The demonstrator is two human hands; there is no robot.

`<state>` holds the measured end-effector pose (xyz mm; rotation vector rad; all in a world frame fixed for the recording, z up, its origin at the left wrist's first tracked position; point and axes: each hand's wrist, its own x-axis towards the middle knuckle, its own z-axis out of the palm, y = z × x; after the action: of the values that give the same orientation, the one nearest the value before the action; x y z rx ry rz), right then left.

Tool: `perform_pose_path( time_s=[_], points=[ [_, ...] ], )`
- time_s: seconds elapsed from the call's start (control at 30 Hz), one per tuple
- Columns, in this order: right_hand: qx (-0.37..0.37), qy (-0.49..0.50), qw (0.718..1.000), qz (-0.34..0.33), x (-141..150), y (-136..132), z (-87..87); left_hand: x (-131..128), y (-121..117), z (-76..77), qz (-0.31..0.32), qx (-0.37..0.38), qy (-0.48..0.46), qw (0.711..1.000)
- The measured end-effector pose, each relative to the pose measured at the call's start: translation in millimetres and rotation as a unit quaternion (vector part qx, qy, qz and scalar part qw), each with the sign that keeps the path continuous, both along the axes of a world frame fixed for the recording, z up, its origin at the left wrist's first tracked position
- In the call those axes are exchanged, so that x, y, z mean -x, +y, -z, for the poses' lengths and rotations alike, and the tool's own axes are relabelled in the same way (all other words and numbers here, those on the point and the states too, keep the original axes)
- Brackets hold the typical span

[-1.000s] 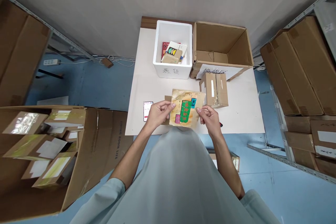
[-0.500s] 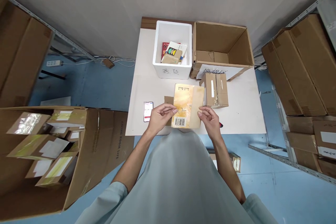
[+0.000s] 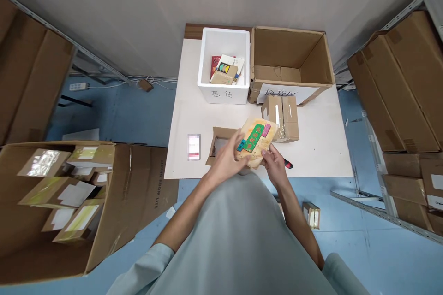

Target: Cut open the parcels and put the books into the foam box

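Observation:
A cream-coloured paperback book [image 3: 255, 137] with a green title panel and small blue and pink patches is held tilted above the table's front edge. My left hand [image 3: 226, 159] grips its left side, thumb on the lower edge. At the lower right corner, my right hand [image 3: 275, 166] pinches it with thumb on the cover. An opened small cardboard box [image 3: 218, 134] lies beneath and behind my left hand, partly hidden by it. Beyond the book's right edge sits a taped carton [image 3: 290, 120]. A red and black tool [image 3: 288, 164] lies just right of my right hand.
A white foam box [image 3: 224, 94] with several books and a large open cardboard box [image 3: 290, 85] stand at the back of the table. A phone [image 3: 194, 147] lies at the left. A big carton [image 3: 131, 184] of parcels is on my left; shelves with boxes [image 3: 404, 83] stand right.
The book has been turned over from its barcoded back to its front cover and now tilts. My left hand has moved right and lies over its left side.

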<state>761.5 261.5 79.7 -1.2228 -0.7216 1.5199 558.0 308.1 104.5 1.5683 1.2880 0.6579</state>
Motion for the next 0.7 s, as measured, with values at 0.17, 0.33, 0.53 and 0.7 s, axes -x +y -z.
perform_pose_path(
  time_s=[0.17, 0.33, 0.53, 0.7],
  points=[
    [0.039, -0.008, 0.999, -0.007, -33, -3, 4.7, 27, 12, 27.5, -0.083, 0.188, -0.144, 0.968],
    [0.059, -0.012, 0.998, -0.019, -48, 2, 11.4, 19, -6, 37.8, -0.051, 0.308, -0.242, 0.919],
    [0.081, -0.056, 0.99, -0.102, -49, 33, 12.7, 12, -7, 35.2, -0.122, 0.28, -0.273, 0.912],
    [-0.013, -0.001, 0.99, -0.143, -31, 103, -26.6, 30, 46, 8.7, -0.143, 0.167, -0.253, 0.942]
  ],
)
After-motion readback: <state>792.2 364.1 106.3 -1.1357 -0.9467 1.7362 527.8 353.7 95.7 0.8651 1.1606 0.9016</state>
